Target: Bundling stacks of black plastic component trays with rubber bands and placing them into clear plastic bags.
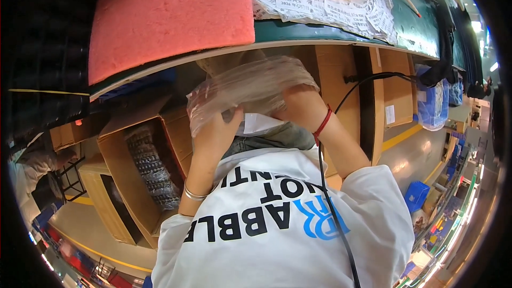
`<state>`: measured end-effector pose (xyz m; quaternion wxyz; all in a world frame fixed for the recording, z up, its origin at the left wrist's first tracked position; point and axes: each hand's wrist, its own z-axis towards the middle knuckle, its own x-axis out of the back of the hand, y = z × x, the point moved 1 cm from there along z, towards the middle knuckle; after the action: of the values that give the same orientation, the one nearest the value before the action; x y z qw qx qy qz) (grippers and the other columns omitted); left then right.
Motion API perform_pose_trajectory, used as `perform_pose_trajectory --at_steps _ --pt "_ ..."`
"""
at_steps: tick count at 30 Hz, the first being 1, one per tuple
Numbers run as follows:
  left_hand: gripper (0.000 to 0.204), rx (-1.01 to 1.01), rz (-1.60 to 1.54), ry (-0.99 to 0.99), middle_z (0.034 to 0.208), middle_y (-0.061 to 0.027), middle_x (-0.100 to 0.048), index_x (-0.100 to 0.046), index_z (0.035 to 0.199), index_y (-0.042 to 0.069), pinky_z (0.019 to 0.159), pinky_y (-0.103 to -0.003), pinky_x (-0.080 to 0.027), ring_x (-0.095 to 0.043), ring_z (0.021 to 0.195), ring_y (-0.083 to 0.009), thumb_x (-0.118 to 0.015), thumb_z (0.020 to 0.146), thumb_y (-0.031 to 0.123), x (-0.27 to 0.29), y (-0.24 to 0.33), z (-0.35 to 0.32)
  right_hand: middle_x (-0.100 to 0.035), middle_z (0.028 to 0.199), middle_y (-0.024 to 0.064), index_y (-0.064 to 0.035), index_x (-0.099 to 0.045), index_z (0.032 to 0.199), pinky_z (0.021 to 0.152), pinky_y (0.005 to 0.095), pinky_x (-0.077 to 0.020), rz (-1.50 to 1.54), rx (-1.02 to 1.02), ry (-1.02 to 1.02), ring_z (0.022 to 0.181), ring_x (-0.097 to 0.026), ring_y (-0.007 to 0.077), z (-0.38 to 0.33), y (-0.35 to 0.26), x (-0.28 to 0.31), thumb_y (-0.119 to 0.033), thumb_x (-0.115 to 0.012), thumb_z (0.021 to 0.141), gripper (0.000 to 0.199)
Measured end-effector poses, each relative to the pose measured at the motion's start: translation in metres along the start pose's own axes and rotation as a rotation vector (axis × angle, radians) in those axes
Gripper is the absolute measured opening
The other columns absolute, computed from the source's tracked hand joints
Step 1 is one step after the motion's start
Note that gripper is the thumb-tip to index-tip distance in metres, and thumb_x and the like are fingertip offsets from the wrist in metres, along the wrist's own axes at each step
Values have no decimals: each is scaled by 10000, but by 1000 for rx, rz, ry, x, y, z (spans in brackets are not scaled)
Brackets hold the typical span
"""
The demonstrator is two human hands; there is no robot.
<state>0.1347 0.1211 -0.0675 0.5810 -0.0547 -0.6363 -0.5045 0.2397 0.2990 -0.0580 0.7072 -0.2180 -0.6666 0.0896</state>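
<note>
A crumpled clear plastic bag (250, 82) lies across my lap, just below the table's edge. My left hand (217, 132) grips its near left side, thumb raised, with the other fingers partly hidden by the film. At the bag's right end my right hand (303, 108) is closed on the plastic, its fingertips out of sight and slightly blurred. Between the two hands a white slip of paper (260, 124) shows, resting against or inside the bag; I cannot tell which. What else the bag holds is not visible.
Above my lap is a green-topped table (309, 31) bearing a pink foam sheet (176, 18) and many printed white labels (330, 10). An open cardboard box (144, 165) with wrapped parts stands at left. More cartons (338, 101) are under the table. A black cable (341, 224) crosses my shirt.
</note>
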Motion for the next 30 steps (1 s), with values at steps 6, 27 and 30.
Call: perform_pose_trajectory --at_steps 6,27,30 --pt "293 -54 108 2 1065 -166 -589 -621 987 52 900 -407 -377 -520 1010 -351 -621 771 250 -9 -10 -11 -583 1001 200 15 -568 1061 854 398 -420 -38 -68 -64 965 -550 332 -3 -2 -19 -311 -693 701 502" --pt "411 20 228 -252 1163 -101 -555 -620 1034 142 1009 -468 -253 -406 1170 -338 -666 704 382 13 -7 -5 -485 1241 168 -58 -501 1211 980 365 -351 -10 50 -586 1173 -431 311 43 -24 31 -414 -704 675 674" --pt "610 52 363 -423 1241 -142 -504 -523 1210 107 1045 -488 -199 -349 1239 -346 -654 716 440 38 9 -27 -597 1089 92 -141 -544 1177 811 350 -470 93 -15 -258 986 -575 252 -8 -10 14 -431 -688 683 590"
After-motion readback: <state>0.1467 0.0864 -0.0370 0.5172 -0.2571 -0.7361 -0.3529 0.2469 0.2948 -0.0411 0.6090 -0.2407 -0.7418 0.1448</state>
